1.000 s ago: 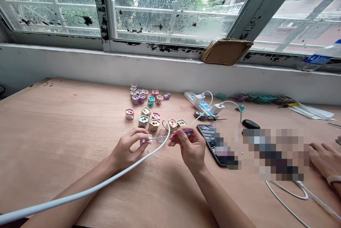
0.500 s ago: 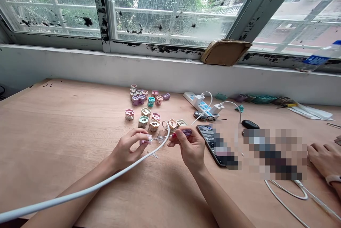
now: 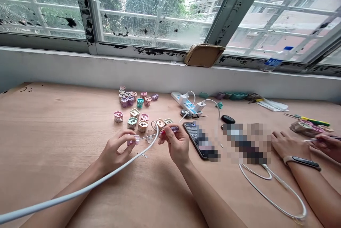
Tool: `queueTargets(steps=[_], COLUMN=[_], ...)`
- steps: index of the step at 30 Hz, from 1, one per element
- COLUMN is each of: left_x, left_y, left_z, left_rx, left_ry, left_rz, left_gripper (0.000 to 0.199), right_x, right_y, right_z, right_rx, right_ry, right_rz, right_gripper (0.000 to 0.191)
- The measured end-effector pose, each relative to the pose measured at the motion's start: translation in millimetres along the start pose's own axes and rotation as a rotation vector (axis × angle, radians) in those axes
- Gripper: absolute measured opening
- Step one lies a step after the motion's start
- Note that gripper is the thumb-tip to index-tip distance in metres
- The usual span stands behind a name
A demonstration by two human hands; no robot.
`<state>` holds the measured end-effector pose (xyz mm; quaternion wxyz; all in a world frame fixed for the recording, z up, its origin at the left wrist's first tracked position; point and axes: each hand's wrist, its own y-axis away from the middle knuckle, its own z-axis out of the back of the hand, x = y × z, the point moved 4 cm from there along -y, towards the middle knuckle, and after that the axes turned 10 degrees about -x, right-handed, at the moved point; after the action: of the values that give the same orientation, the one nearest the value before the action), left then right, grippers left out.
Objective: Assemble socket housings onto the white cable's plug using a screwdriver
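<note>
L hand (image 3: pixel 114 152) pinches a pink hexagonal plastic shell (image 3: pixel 133 140); R hand (image 3: pixel 176 146) grips a purple-handled screwdriver (image 3: pixel 170 130), shaft reaching the shell. Approx 20 pastel hexagonal shells (image 3: pixel 134 114) sit just behind, on the pale wooden counter (image 3: pixel 53 121).

On the wooden table (image 3: pixel 53 121), plug housings (image 3: pixel 134 113) lay left of the power strip (image 3: pixel 185 101) (backed by the window ledge (image 3: pixel 106 70)), a smartphone (image 3: pixel 190 130) before it.

The wooden table (image 3: pixel 53 121) gives room at 9 o'clock; pastel plug cases (image 3: pixel 134 113) block 12 o'clock, a smartphone (image 3: pixel 195 137) 3 o'clock.
</note>
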<state>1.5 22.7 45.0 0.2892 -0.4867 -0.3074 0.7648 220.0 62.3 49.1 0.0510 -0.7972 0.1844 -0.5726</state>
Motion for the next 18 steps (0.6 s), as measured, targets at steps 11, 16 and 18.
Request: queueTargets(steps=[11,16,18], left_x=[-2,1,1], left_y=[-2,-1,-1], left_z=[0.2,1.4,1.6], left_rx=[-0.033,-0.037,-0.036], left_ry=[-0.001,-0.006,0.003], left_rz=[-0.01,-0.001,0.0], left_gripper=[0.016,0.015,0.017], right_x=[6,6,6], right_y=[5,11,14], right_z=[2,-5,-8], right_rx=[0.035,0.234,0.309], right_ry=[0.144,0.328,0.424], right_rz=[0.151,0.236,0.319], right_gripper=[0.027,0.026,0.025])
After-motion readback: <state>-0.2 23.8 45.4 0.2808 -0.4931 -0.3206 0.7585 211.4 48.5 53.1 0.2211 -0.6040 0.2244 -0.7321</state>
